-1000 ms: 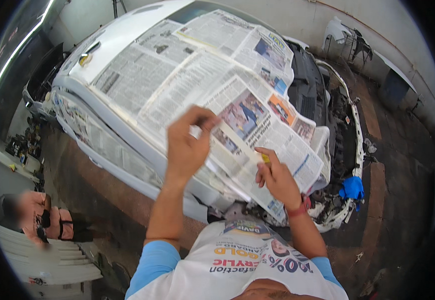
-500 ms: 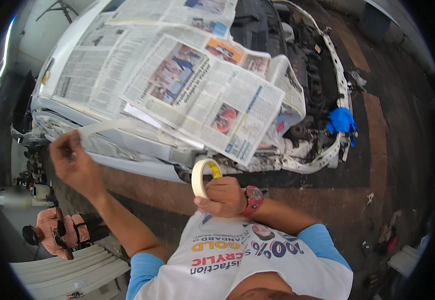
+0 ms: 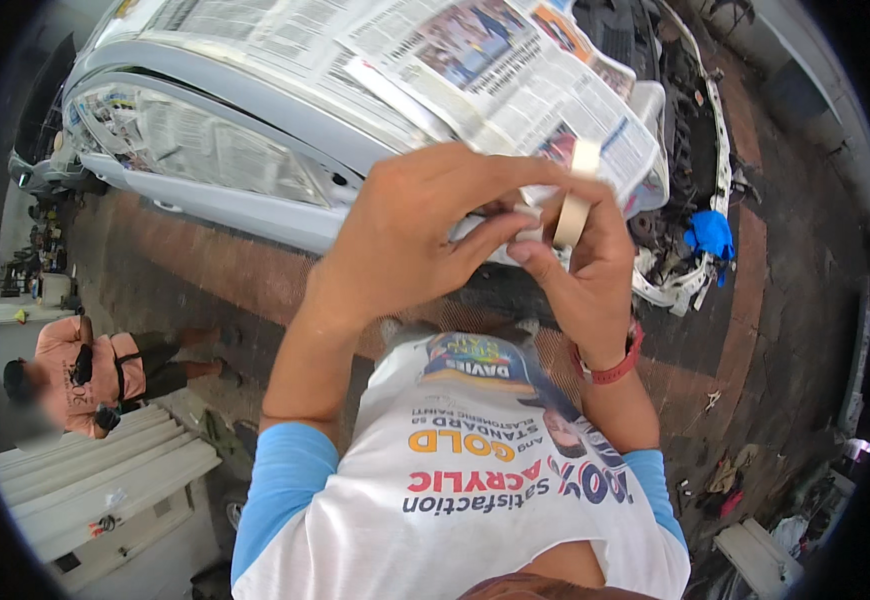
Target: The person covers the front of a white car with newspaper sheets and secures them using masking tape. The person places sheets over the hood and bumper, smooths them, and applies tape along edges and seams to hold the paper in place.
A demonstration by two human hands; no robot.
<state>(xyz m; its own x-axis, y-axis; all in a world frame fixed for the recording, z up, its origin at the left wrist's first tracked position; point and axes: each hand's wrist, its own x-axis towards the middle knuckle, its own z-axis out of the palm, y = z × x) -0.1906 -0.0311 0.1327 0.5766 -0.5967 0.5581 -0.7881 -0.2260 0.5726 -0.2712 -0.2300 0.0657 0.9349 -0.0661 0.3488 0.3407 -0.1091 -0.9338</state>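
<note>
Head view: both hands were raised together in front of the chest, above a white car masked with newspaper. The right hand [image 3: 585,275] held a roll of pale masking tape [image 3: 575,200] upright, edge toward the camera, its fingers curled round the lower part of the roll and its thumb side hidden behind it; a red band [image 3: 610,368] sat on that wrist. The left hand [image 3: 415,235] lay across from the left, fingers closed and drawn together, the fingertips [image 3: 527,215] pinching at the near rim of the roll — whether they gripped a loose tape end could not be told. The two hands touched at the roll. Behind them, sheets of newspaper [image 3: 475,60] covered the upper surface of the car [image 3: 255,170], with more paper over the side window [image 3: 205,150]; the painted body edge below it was left bare. To the right the car's front stood open, dark parts exposed, with a blue cloth [image 3: 707,235] lying on them near a white trim piece. At lower left — well apart from the hands — another person in a pink shirt [image 3: 85,370] sat on the brick paving [image 3: 205,270] beside a white slatted panel [image 3: 95,475].
</note>
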